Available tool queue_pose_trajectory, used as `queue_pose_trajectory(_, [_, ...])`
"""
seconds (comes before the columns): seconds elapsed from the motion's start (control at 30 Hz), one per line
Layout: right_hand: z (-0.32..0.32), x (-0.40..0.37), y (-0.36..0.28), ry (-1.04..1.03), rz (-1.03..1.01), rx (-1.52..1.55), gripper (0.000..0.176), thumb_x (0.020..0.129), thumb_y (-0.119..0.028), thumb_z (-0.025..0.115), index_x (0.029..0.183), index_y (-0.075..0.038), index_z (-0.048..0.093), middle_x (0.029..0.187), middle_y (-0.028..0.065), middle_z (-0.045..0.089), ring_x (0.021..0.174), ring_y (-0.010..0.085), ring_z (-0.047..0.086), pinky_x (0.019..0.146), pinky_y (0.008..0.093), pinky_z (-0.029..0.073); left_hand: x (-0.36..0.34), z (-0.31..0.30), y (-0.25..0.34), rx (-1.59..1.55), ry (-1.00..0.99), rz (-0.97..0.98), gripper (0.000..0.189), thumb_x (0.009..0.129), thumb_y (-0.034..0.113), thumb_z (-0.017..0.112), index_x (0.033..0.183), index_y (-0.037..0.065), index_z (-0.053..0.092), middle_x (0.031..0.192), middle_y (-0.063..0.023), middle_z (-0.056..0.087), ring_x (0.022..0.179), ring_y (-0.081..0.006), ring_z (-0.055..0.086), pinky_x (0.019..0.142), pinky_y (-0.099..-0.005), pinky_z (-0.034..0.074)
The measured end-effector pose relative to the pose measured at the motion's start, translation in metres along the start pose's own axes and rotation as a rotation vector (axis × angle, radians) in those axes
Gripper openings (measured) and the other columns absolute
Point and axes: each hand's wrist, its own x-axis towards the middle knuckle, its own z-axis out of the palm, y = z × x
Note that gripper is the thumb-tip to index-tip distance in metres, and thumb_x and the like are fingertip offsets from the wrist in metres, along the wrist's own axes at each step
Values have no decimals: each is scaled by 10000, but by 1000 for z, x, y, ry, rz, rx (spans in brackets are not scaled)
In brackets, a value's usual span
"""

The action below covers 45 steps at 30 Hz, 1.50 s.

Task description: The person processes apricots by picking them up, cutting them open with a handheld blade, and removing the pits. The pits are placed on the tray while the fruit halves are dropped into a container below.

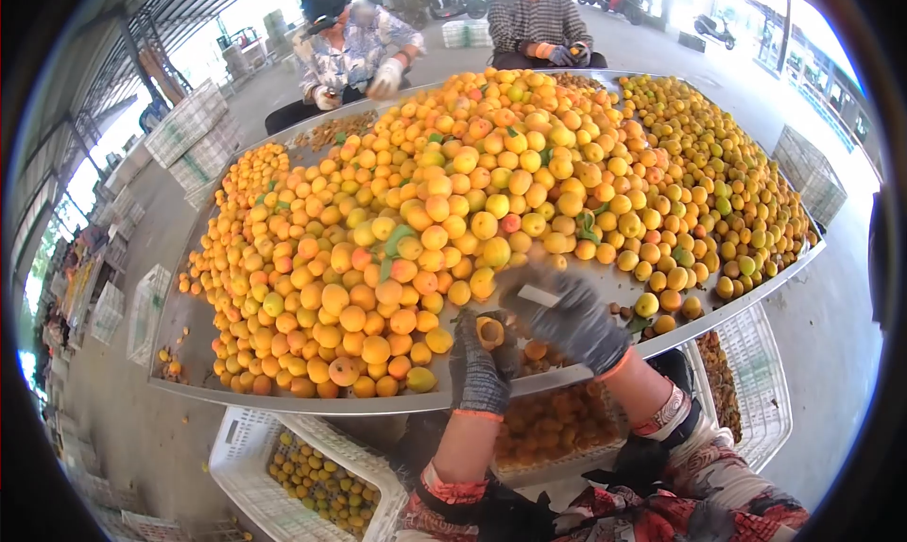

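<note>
A large heap of orange-yellow fruit [444, 202] covers the metal table [378, 405]. Near the table's front edge, my left hand [483, 364], in a grey glove, is wrapped round a cut-looking fruit [489, 332], its hollow side facing up. Just right of it, my right hand [572, 315], gloved too and blurred by motion, is closed around a small pale tool [539, 296]. The tool's far end cannot be made out. Whole fruits lie beyond both hands, and a few pieces [535, 350] lie between them on the metal.
Below the table edge stand white crates, one at left [231, 447] with yellow-green fruit, one in the middle with orange pieces [557, 424], one at right [770, 391]. Two people [345, 46] [539, 22] sit across the table, their gloved hands at its far edge. Stacked crates [194, 136] stand left.
</note>
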Motion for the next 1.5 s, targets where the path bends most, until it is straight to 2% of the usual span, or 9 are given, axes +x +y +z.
queue_pose_trajectory(0.17, [8, -40, -2, -360, 19, -115, 442, 767, -99, 600, 1195, -61, 494, 1149, 125, 523, 1089, 283, 477, 940, 364, 378, 27, -13, -20, 23, -160, -119, 557, 819, 551, 446, 1111, 85, 536, 1020, -98, 595, 856, -247, 590, 733, -380, 506])
queue_pose_trajectory(0.67, [-1, -68, 1, 99, 414, 470, 330, 748, -86, 652, 1036, -4, 515, 874, 109, 568, 774, 180, 556, 697, 301, 465, -5, -18, -7, 424, -29, 284, 314, 934, 270, 390, 982, -2, 540, 877, -49, 544, 823, -126, 502, 722, -263, 426])
queue_pose_trajectory(0.83, [-43, -65, 33, -146, 844, 359, 288, 784, -63, 625, 1055, -17, 537, 926, 30, 572, 826, 97, 536, 716, 257, 463, -44, -12, 10, 1129, -654, 325, 267, 909, 233, 451, 1012, 16, 568, 916, -74, 586, 805, -155, 545, 743, -279, 440])
queue_pose_trajectory(0.9, [-58, -77, 120, 164, 931, 1137, 334, 769, -104, 628, 1075, -19, 524, 906, 129, 592, 804, 150, 583, 675, 239, 474, -42, -23, 4, 1202, -852, 350, 268, 900, 229, 465, 1014, 12, 573, 943, -86, 592, 822, -180, 557, 749, -294, 445])
queue_pose_trajectory(0.97, [-93, -28, 48, -23, 1043, -127, 352, 782, -141, 590, 1110, -33, 520, 958, 141, 601, 891, 192, 596, 733, 273, 487, -41, -33, -2, 1272, -1050, 374, 270, 890, 225, 479, 1017, 8, 578, 971, -98, 598, 839, -205, 570, 755, -308, 450])
queue_pose_trajectory(1.03, [-105, -29, 87, -68, 901, -323, 376, 776, -145, 580, 1132, -44, 511, 1027, 151, 581, 946, 223, 581, 774, 298, 481, -41, -36, -6, 1420, -1324, 704, 166, 847, 134, 542, 967, 56, 624, 978, -124, 609, 859, -249, 591, 722, -320, 474])
queue_pose_trajectory(1.17, [-106, -43, 177, -96, 330, -891, 439, 715, -86, 593, 1147, -71, 521, 1110, 208, 535, 1008, 288, 536, 850, 332, 436, -46, -18, -6, 1523, -1388, 423, 179, 825, 132, 559, 977, 68, 629, 959, -133, 602, 861, -294, 580, 730, -338, 479])
queue_pose_trajectory(1.4, [-87, -23, 159, -189, 630, -965, 394, 757, -153, 518, 1119, -1, 522, 1172, 194, 507, 1078, 342, 484, 931, 363, 387, -46, -17, -7, 1592, -1328, 343, 253, 830, 204, 571, 1023, 43, 600, 897, -120, 614, 821, -250, 584, 737, -311, 465])
queue_pose_trajectory(1.5, [-97, -29, 159, -313, 194, -1078, 318, 731, -204, 564, 986, -15, 593, 1053, 192, 564, 996, 335, 529, 864, 348, 436, -46, -20, -6, 1441, -1234, 188, 264, 834, 211, 569, 1026, 31, 595, 901, -108, 620, 822, -226, 585, 737, -301, 461])
